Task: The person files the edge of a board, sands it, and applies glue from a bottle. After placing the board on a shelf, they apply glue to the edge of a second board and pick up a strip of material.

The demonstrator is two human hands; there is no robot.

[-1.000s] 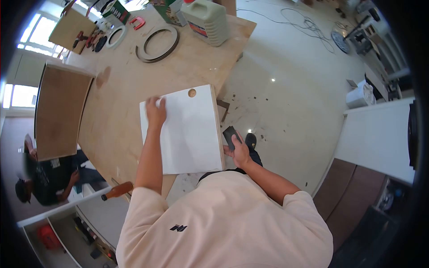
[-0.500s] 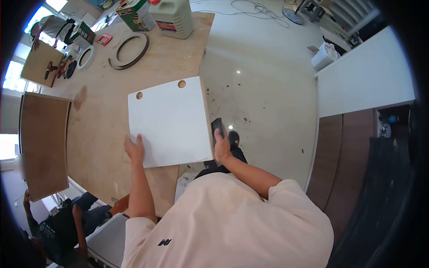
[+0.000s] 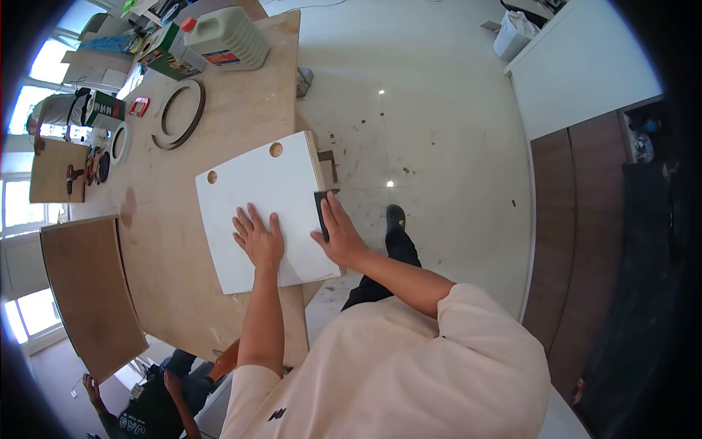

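Observation:
A white panel (image 3: 252,183) with two round holes near its far edge lies on the wooden table (image 3: 175,241). My left hand (image 3: 259,238) rests flat on the panel with its fingers spread. At the panel's right edge, my right hand (image 3: 340,234) holds a dark block (image 3: 321,212) against the edge, fingers over its outer side. The underside of the block is hidden.
A coiled edging strip (image 3: 197,121), a jug (image 3: 234,44) and a green box (image 3: 168,55) stand on the far table. A brown panel (image 3: 95,293) is at the left, with a co-worker (image 3: 146,402) near it. Another person (image 3: 55,110) is farther off.
My left hand has moved from the panel's left edge onto its face. My right hand has brought the block up against the right edge. The camera view has turned.

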